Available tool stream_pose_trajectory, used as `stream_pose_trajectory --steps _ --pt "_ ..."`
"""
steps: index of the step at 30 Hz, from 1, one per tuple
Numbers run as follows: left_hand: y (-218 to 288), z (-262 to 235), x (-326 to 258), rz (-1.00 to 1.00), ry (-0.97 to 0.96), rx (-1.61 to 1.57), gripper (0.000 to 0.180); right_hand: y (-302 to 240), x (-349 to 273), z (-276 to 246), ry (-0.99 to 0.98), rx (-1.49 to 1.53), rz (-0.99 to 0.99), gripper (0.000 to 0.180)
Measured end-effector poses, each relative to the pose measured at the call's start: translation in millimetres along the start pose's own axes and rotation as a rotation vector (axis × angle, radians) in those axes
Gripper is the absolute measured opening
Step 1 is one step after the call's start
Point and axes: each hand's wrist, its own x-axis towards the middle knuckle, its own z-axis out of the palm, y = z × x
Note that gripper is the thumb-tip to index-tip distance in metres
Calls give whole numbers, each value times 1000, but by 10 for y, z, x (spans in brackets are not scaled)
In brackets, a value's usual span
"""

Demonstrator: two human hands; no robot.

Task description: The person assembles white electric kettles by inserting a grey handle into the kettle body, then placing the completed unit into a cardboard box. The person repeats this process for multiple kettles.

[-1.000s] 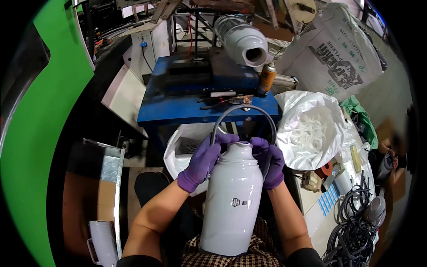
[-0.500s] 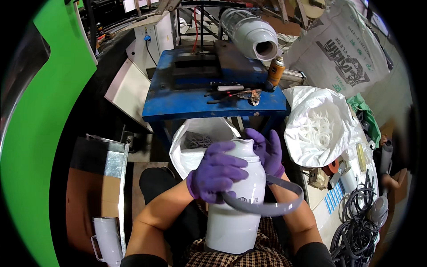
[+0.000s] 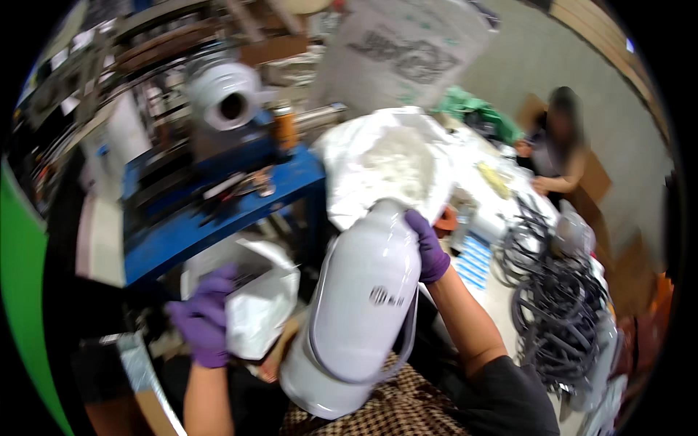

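Note:
A pale grey thermos flask body (image 3: 358, 291) leans across my lap, its narrow neck pointing away and its wide base near me. My right hand (image 3: 430, 251), in a purple glove, grips it at the right of the neck. A thin grey carrying handle (image 3: 412, 330) loops around the lower part of the flask. Off to the left, my gloved left hand (image 3: 203, 316) is away from the flask, in front of a white sack (image 3: 265, 312) with grey pieces inside. Its fingers look partly bent but are smeared by motion, so whether they hold anything is unclear.
A blue metal table (image 3: 218, 240) carries tools, an orange spray can (image 3: 284, 129) and another flask body (image 3: 229, 98). Beyond my flask stands a white bag (image 3: 345, 171) of whitish rings. Coiled dark grey straps (image 3: 556, 312) lie on the right-hand table, where another person (image 3: 560, 152) sits.
My view has swung right. My left hand has left the flask and moved toward the sack. The flask now tilts, with my right hand on its neck and the handle lower down.

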Motion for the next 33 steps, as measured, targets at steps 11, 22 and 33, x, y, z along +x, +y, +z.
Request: stream_pose_trajectory --steps 11,22,33 --pt "-280 122 -13 -31 134 1081 20 -1741 -380 -2982 655 -640 -849 66" --pt "51 519 570 291 -175 1874 50 -1622 -870 -3321 560 -1637 -595 35" --pt "218 219 2961 873 -659 2558 55 -1664 -1196 -3717 914 -2327 -490 29"
